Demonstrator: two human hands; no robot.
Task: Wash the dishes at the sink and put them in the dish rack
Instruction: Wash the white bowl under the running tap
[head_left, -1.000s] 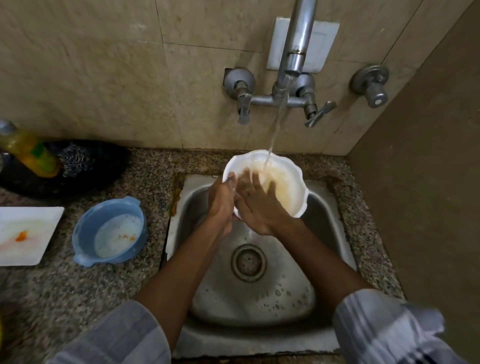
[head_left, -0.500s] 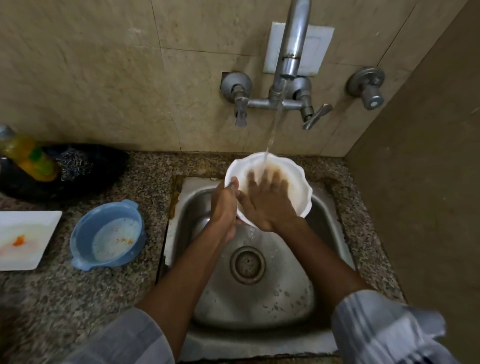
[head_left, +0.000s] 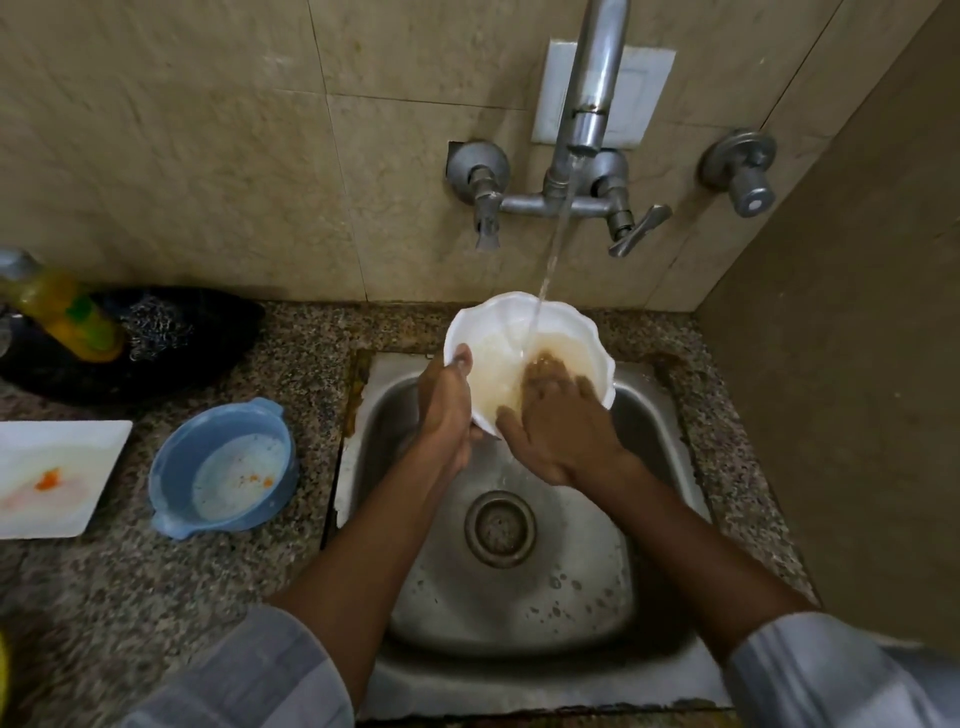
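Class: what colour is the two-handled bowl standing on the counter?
Blue bowl, pale inside with orange specks; head view.

A bowl sits over the far end of the sink, under the tap. Left on the counter lie a handled bowl, a plate farther left, and a bottle beyond.

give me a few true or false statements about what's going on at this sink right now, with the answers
1. Water from the tap is running into the white bowl. True.
2. The left hand grips the white bowl by its rim. True.
3. The right hand is holding a steel scrubber. False: its bare fingers are inside the bowl, and the scrubber lies on the counter to the left.
4. The blue bowl sits inside the sink. False: it stands on the granite counter left of the sink.
5. The blue bowl looks clean. False: orange bits and residue show in it.
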